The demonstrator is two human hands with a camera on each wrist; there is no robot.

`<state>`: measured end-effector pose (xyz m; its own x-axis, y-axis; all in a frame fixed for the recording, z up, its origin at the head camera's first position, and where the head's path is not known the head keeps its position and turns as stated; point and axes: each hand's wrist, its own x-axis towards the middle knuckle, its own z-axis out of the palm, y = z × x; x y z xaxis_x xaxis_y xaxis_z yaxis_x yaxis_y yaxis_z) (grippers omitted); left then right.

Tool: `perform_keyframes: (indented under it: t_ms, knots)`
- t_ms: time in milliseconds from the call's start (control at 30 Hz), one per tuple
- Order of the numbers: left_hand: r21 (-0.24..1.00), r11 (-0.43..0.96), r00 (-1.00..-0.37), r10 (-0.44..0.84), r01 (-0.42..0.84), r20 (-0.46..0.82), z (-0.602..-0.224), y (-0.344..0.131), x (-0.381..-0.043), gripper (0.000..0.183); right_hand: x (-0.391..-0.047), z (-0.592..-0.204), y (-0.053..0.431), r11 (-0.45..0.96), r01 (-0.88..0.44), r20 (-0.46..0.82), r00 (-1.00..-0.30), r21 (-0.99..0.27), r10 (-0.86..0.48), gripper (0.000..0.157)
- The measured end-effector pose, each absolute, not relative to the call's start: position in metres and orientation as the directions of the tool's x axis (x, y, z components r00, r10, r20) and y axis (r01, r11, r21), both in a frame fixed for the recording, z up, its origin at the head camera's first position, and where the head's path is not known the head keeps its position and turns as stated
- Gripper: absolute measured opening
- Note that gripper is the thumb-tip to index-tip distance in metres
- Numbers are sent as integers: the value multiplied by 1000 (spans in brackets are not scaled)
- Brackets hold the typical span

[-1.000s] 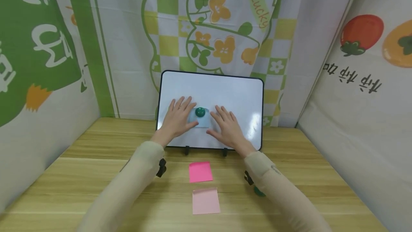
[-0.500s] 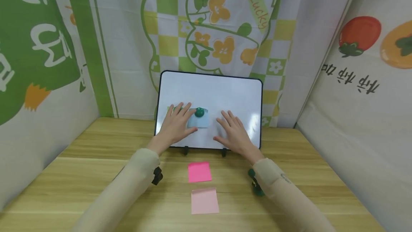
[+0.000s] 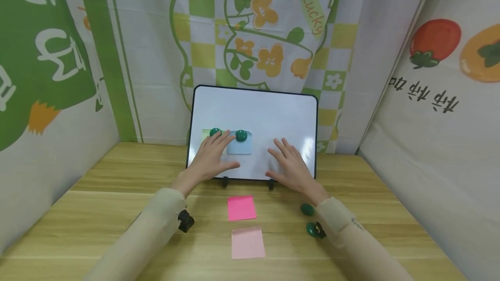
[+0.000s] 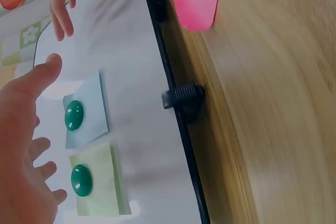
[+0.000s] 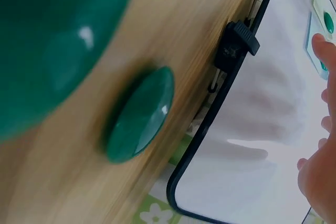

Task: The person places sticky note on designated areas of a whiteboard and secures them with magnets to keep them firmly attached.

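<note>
A whiteboard (image 3: 269, 112) with a black rim leans upright at the back of the table. On it a blue sticky note (image 3: 242, 147) and a green sticky note (image 4: 102, 192) sit side by side, each under a round green magnet (image 4: 74, 115). My left hand (image 3: 208, 157) hovers before the green note, fingers spread, partly hiding it in the head view. Apart from it, my right hand (image 3: 291, 166) hangs in front of the board's right half, fingers spread and holding nothing.
On the wooden table lie a bright pink sticky note (image 3: 241, 208) and a pale pink sticky note (image 3: 248, 243). Two more green magnets (image 3: 307, 210) lie by the right sleeve. Black stand clips (image 4: 184, 96) hold the board's lower edge. Printed cloth walls surround the table.
Both hands have drawn back from the board, the right one also shifting right. The green note and its magnet have come into sight, as have the loose magnets by the right sleeve.
</note>
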<state>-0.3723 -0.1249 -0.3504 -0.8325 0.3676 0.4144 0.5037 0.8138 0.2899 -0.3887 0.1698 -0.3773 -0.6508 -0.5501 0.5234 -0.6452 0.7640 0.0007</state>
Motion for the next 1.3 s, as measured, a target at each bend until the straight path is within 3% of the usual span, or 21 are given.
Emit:
perform_keyframes:
  t_ms: [867, 1300]
  knots:
    - [404, 736, -819, 361, 544, 446, -376, -125, -358, 61, -365, -388, 208, 708, -706, 573, -583, -7, -576, 70]
    - [446, 704, -825, 391, 553, 408, -383, -118, -351, 67, -357, -391, 222, 695, -717, 555, -600, -52, -577, 66]
